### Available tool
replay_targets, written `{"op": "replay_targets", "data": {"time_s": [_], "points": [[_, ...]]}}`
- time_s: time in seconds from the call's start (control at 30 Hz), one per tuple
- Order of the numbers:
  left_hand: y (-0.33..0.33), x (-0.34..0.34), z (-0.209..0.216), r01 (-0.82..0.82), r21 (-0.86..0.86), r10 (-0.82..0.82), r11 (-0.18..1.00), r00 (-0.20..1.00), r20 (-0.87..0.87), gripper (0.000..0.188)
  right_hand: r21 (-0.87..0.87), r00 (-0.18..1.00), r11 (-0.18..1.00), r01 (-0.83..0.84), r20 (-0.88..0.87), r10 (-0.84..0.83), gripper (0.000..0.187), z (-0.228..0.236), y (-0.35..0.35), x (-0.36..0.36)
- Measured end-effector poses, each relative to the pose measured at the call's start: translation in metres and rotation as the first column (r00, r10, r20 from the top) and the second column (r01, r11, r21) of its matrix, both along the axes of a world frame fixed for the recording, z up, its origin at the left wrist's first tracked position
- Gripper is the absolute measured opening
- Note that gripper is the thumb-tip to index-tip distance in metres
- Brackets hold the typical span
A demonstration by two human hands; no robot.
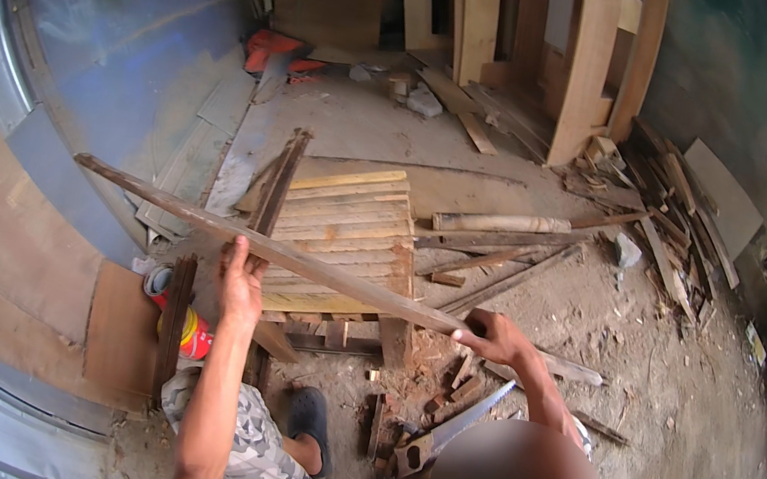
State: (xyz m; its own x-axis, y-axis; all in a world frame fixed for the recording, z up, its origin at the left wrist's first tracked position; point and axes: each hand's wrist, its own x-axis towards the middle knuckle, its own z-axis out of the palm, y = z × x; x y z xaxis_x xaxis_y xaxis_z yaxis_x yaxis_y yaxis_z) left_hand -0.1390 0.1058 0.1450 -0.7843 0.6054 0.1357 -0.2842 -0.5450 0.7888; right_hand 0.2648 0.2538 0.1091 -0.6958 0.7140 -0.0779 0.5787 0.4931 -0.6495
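Plank, long axis sloping down rightward, left hand and right hand both pinching it

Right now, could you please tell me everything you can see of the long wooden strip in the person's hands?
The long wooden strip is narrow and nearly straight, greyish brown, darker towards its left end, and looks weathered. The left hand holds it partway along; the right hand grips it farther right. It slants across the view, left end higher in the picture, passing in front of the slatted wooden panel. Whether it continues past the right hand is unclear.
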Motion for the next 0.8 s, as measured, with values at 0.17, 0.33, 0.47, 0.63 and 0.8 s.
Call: {"op": "replay_targets", "data": {"time_s": [0.17,0.33,0.47,0.63,0.8], "points": [[-0.019,-0.030,0.004,-0.134,-0.125,0.145,0.983,0.986,0.086,0.048,0.272,0.965,0.958,-0.087,0.262,0.013,0.056,0.005,-0.019,-0.021],[-0.032,-0.083,-0.026,-0.227,-0.189,0.257,0.955,0.954,0.153,0.069,0.568,0.997,0.819,0.079,-0.059,-0.056,0.053,-0.018,-0.026,-0.026],[-0.037,-0.086,-0.027,-0.224,-0.198,0.249,0.954,0.961,0.116,0.083,0.616,0.986,0.782,0.098,-0.168,0.010,0.056,-0.019,-0.023,-0.024],[-0.040,-0.074,-0.024,-0.370,-0.281,0.370,0.885,0.927,-0.057,0.087,0.570,0.999,0.821,-0.007,-0.032,0.030,0.056,-0.006,-0.031,-0.031],[-0.036,-0.081,-0.018,-0.475,-0.210,0.509,0.855,0.846,0.159,0.059,0.659,0.980,0.753,0.002,-0.151,0.130,0.053,-0.019,-0.031,-0.047]]}}
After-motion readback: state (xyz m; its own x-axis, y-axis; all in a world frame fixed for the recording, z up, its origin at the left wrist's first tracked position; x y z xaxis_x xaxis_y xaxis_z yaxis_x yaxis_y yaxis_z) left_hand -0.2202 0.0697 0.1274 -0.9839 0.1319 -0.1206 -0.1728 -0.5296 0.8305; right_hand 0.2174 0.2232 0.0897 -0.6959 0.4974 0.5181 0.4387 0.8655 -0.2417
